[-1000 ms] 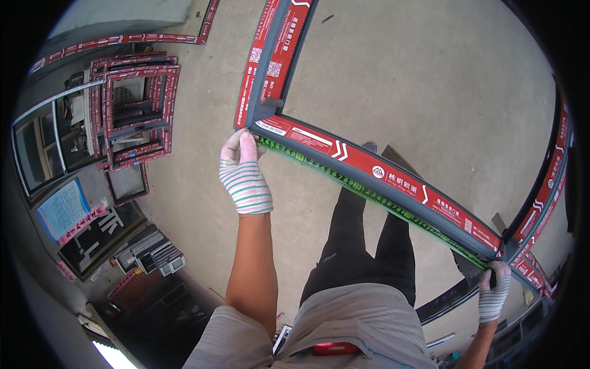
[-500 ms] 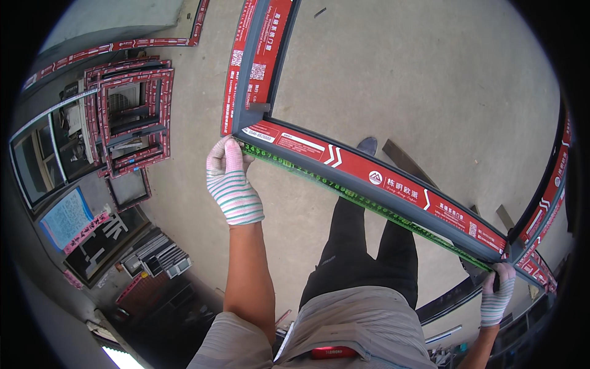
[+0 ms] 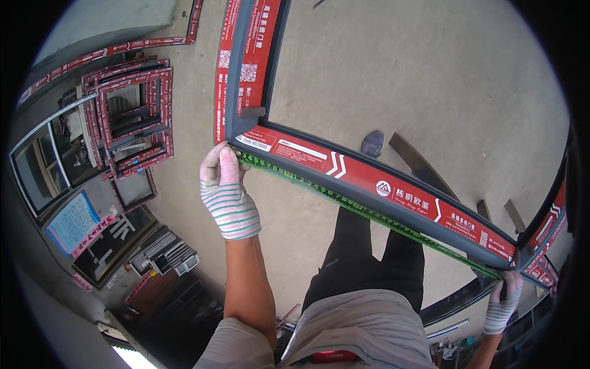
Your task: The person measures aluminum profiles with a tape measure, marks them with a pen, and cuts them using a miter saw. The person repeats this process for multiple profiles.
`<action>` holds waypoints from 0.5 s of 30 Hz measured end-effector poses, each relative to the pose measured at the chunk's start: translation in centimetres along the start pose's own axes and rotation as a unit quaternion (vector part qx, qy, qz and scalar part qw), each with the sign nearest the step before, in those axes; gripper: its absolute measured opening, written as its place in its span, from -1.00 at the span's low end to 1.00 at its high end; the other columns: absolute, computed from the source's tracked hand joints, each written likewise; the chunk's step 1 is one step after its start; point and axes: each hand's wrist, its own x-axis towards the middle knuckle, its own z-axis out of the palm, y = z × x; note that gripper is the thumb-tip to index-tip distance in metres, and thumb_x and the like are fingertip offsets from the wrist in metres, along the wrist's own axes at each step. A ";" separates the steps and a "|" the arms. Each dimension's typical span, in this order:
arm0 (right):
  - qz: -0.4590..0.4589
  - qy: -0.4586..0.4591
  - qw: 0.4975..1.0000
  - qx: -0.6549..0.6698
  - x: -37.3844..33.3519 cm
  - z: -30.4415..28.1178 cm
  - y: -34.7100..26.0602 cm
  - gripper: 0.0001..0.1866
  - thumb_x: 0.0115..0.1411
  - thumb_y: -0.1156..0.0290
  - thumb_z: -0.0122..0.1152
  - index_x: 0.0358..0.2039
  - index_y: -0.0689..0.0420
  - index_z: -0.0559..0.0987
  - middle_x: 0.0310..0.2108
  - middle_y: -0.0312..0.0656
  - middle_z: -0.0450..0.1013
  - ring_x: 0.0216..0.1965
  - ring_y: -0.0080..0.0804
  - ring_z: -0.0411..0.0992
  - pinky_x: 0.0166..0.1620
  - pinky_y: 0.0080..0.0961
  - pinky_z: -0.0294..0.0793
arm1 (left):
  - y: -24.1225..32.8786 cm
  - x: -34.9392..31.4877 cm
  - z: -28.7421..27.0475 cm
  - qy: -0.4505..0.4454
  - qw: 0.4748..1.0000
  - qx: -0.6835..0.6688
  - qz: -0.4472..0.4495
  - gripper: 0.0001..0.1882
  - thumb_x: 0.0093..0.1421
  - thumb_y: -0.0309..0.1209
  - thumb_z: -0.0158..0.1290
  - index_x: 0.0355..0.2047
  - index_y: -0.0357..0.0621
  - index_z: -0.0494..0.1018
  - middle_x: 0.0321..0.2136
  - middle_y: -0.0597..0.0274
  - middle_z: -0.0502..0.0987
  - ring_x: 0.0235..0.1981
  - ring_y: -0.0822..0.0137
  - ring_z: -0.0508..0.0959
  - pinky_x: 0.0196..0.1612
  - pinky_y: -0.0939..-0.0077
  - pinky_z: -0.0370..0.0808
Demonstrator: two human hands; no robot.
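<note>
A dark grey window frame (image 3: 359, 189) covered in red protective film stands before me, its near bar slanting from upper left to lower right. Along that bar's near edge runs a green tape measure (image 3: 369, 213), stretched taut between my hands. At the frame's left corner my left hand (image 3: 228, 197), in a white glove with pink and green stripes, pinches the tape's end. My right hand (image 3: 505, 299), gloved the same way, is closed on the tape by the right corner. Whether a tape case sits inside that hand is hidden.
Several red-filmed frames (image 3: 138, 117) lean at the left, above a blue-and-white sheet (image 3: 72, 222) and a stack of profile pieces (image 3: 163, 252). Past the near bar, dark strips (image 3: 424, 165) lie on the concrete floor (image 3: 418, 74), close to my shoe (image 3: 372, 144).
The view has shifted slightly, so the frame's near bar and both hands sit a little lower in it. Both hands keep their hold on the stretched tape; more of my shoe shows.
</note>
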 end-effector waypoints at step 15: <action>-0.012 -0.008 1.000 -0.015 -0.5 0.3 1.1 -0.74 0.24 0.65 0.09 -0.06 0.19 0.50 -0.09 -0.05 0.40 0.01 -0.07 0.39 0.18 -0.20 0.34 | 0.4 0.1 0.4 -0.011 1.000 -0.017 -0.014 -0.83 0.40 -0.38 0.14 -0.05 -0.11 0.53 -0.33 0.44 0.52 -0.36 0.60 0.44 -0.21 0.59 0.47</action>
